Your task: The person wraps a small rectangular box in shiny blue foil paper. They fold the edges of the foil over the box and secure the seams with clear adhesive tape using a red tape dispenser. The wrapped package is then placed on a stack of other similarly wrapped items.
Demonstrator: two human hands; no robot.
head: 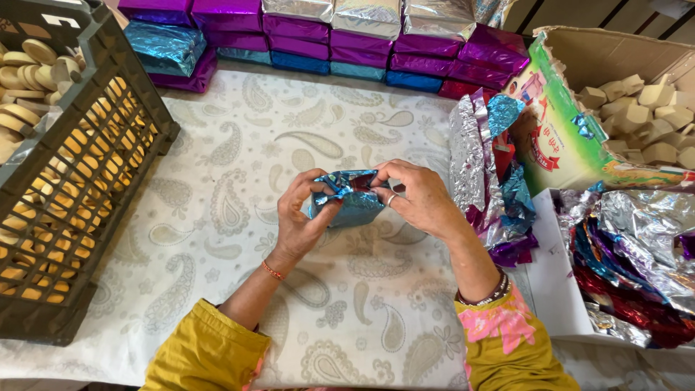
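Observation:
A small block wrapped in shiny blue foil (349, 199) is held over the paisley-patterned cloth (239, 181) in the middle of the view. My left hand (302, 217) grips its left end from below. My right hand (416, 197) pinches the folded foil at its right end; a ring shows on one finger. Both wrists wear bracelets, and the sleeves are yellow with pink print.
A dark plastic crate (87, 181) of round tan discs stands at the left. Stacked foil-wrapped blocks in purple, blue and silver (326, 36) line the back. Loose foil sheets (485, 166) lie at the right beside a cardboard box of tan blocks (644, 108) and a white tray of foil (630, 268).

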